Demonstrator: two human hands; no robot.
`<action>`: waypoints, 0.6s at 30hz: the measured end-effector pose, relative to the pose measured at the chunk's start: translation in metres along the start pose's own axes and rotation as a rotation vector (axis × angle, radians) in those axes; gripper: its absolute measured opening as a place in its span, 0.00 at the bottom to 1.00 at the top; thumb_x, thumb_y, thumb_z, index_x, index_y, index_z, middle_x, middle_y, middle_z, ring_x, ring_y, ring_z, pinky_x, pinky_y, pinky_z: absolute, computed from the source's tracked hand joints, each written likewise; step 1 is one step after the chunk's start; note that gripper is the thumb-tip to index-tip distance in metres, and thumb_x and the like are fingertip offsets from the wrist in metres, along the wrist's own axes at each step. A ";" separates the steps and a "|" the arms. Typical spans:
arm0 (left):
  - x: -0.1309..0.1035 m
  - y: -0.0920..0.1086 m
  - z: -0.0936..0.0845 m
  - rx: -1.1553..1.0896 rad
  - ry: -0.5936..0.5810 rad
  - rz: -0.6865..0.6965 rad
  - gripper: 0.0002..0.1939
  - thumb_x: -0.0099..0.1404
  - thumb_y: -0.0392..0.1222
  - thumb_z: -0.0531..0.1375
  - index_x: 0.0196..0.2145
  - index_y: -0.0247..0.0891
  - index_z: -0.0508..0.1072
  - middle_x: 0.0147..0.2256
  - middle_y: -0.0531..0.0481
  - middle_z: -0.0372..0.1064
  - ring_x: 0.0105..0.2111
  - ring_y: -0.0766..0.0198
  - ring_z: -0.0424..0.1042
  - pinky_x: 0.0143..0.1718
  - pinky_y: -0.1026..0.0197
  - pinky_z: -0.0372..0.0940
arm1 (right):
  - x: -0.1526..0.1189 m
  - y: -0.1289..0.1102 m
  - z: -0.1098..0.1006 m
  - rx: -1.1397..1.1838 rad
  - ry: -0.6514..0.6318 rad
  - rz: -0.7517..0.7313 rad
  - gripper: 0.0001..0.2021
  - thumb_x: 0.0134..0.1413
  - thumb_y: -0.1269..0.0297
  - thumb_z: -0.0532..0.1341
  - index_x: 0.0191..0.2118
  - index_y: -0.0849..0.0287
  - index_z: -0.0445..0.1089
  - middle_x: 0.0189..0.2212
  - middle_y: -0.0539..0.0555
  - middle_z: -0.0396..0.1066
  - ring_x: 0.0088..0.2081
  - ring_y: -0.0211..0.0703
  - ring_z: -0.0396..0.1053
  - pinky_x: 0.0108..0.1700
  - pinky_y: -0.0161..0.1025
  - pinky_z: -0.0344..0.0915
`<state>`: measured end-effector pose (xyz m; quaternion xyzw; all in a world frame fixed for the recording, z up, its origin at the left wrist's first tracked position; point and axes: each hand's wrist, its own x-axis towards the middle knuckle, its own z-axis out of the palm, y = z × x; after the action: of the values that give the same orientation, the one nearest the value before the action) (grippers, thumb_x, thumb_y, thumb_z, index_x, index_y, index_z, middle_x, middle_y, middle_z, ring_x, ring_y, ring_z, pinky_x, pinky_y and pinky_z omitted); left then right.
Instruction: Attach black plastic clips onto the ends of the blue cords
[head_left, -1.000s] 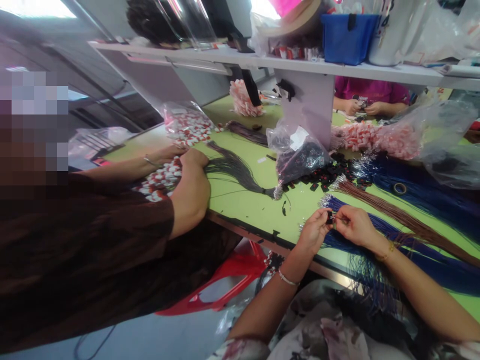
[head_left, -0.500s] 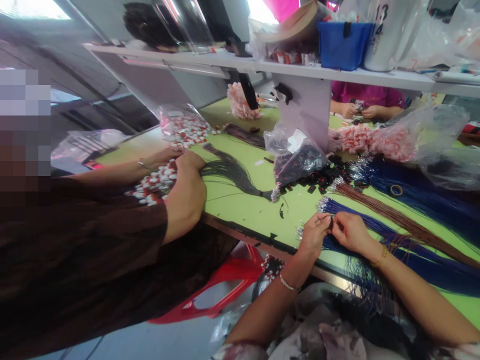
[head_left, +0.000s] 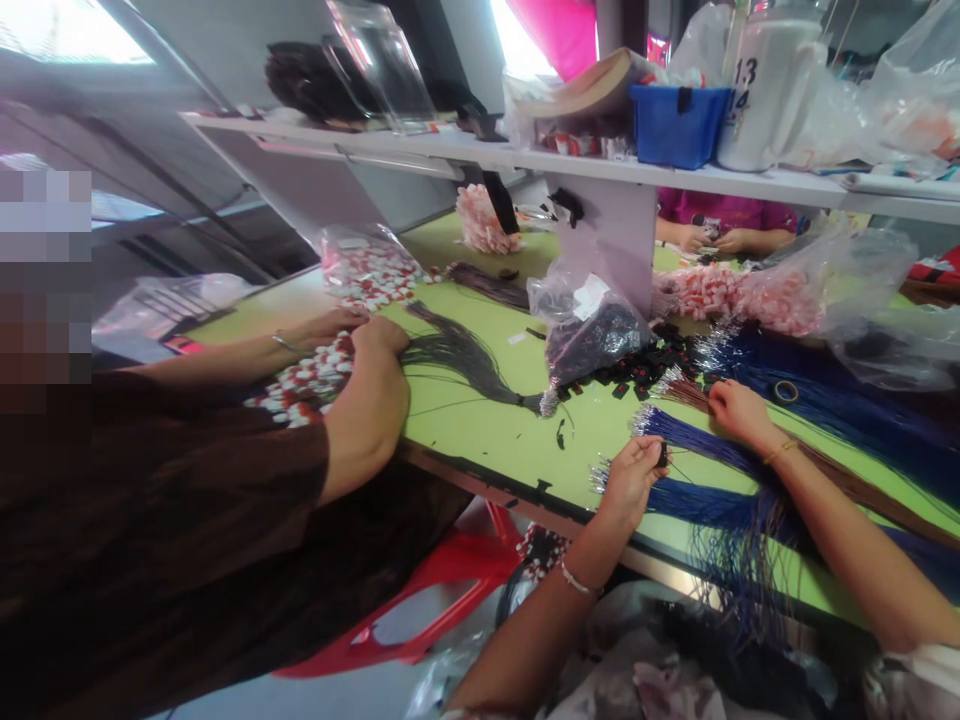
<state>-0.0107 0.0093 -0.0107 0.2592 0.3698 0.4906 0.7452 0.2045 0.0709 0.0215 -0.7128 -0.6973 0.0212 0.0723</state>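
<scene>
My left hand [head_left: 631, 482] pinches a small black plastic piece [head_left: 662, 455] over the front edge of the table. A thin dark cord appears to trail from that piece. Farther back, my right hand [head_left: 739, 410] reaches over the brown cord bundle [head_left: 686, 390], its fingers curled together. Whatever sits at those fingertips is too small to make out. Just beyond lies a pile of black pieces [head_left: 637, 370]. Between my hands runs a blue cord bundle [head_left: 694, 432] with silvery ends, and a second blue bundle [head_left: 697, 505] lies nearer me.
At left a co-worker's arms [head_left: 367, 420] surround red-and-white pieces [head_left: 300, 390]. A dark cord bundle [head_left: 465, 350] and a plastic bag of black pieces [head_left: 592, 335] lie mid-table. Above runs a shelf [head_left: 525, 155] with a blue bin [head_left: 681, 125]. A red stool [head_left: 442, 565] stands below.
My right hand has left my left hand and moved back and right, over the brown cords. My left hand stays near the edge with the black piece.
</scene>
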 end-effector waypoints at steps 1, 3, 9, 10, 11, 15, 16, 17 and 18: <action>0.000 0.000 0.000 -0.001 -0.004 0.001 0.18 0.48 0.47 0.69 0.32 0.33 0.72 0.28 0.48 0.70 0.28 0.67 0.69 0.30 0.65 0.62 | -0.001 0.002 0.001 0.028 0.009 -0.027 0.09 0.56 0.64 0.53 0.32 0.58 0.70 0.33 0.54 0.67 0.30 0.38 0.62 0.29 0.35 0.49; -0.001 0.001 -0.001 -0.004 -0.013 0.002 0.18 0.48 0.47 0.69 0.33 0.33 0.72 0.28 0.48 0.70 0.28 0.67 0.69 0.30 0.65 0.62 | -0.003 0.005 0.001 0.076 0.029 -0.086 0.10 0.57 0.65 0.53 0.31 0.59 0.69 0.31 0.54 0.67 0.30 0.38 0.62 0.29 0.35 0.49; -0.002 0.001 -0.002 0.001 -0.030 -0.002 0.17 0.49 0.47 0.68 0.33 0.33 0.72 0.28 0.48 0.70 0.28 0.68 0.68 0.30 0.66 0.62 | 0.000 0.011 -0.008 0.144 0.111 -0.114 0.08 0.54 0.65 0.54 0.28 0.60 0.68 0.27 0.54 0.67 0.27 0.37 0.59 0.28 0.35 0.47; -0.002 0.000 -0.002 0.002 -0.029 0.000 0.17 0.49 0.47 0.68 0.33 0.33 0.72 0.28 0.48 0.70 0.28 0.68 0.68 0.30 0.65 0.62 | 0.003 0.009 -0.008 0.200 0.089 -0.112 0.07 0.53 0.66 0.54 0.28 0.60 0.68 0.26 0.53 0.68 0.26 0.37 0.59 0.28 0.34 0.48; -0.002 0.000 -0.002 0.005 -0.029 0.002 0.18 0.49 0.48 0.68 0.33 0.33 0.72 0.28 0.48 0.70 0.28 0.67 0.68 0.30 0.65 0.62 | 0.006 0.006 -0.008 0.268 0.060 -0.113 0.07 0.52 0.66 0.55 0.28 0.60 0.67 0.25 0.52 0.68 0.25 0.36 0.59 0.28 0.34 0.49; -0.003 0.001 -0.002 0.003 -0.025 0.002 0.18 0.49 0.47 0.68 0.33 0.34 0.72 0.28 0.48 0.69 0.29 0.67 0.69 0.30 0.65 0.62 | 0.022 -0.022 -0.007 0.524 0.036 -0.154 0.07 0.50 0.65 0.55 0.27 0.60 0.66 0.22 0.49 0.67 0.23 0.35 0.60 0.27 0.32 0.52; -0.003 0.001 -0.002 -0.002 -0.028 0.001 0.18 0.49 0.47 0.68 0.33 0.34 0.72 0.28 0.49 0.69 0.29 0.67 0.68 0.30 0.65 0.62 | 0.024 -0.032 -0.008 0.581 0.047 -0.176 0.07 0.50 0.65 0.55 0.27 0.61 0.66 0.22 0.48 0.67 0.23 0.34 0.60 0.27 0.32 0.53; -0.004 0.001 -0.002 -0.007 -0.031 0.001 0.17 0.49 0.47 0.68 0.33 0.34 0.72 0.28 0.49 0.69 0.29 0.67 0.68 0.30 0.65 0.62 | 0.025 -0.041 -0.010 0.638 0.054 -0.199 0.07 0.50 0.65 0.54 0.27 0.61 0.66 0.22 0.48 0.67 0.23 0.34 0.59 0.27 0.32 0.54; -0.004 0.001 -0.002 -0.012 -0.036 0.002 0.17 0.50 0.47 0.68 0.34 0.34 0.72 0.28 0.49 0.69 0.29 0.67 0.68 0.30 0.65 0.62 | 0.024 -0.050 -0.013 0.691 0.055 -0.219 0.07 0.49 0.65 0.54 0.27 0.61 0.66 0.22 0.48 0.66 0.23 0.34 0.59 0.28 0.31 0.54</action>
<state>-0.0143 0.0064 -0.0102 0.2640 0.3531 0.4889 0.7527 0.1569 0.0950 0.0425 -0.5678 -0.7188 0.2287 0.3296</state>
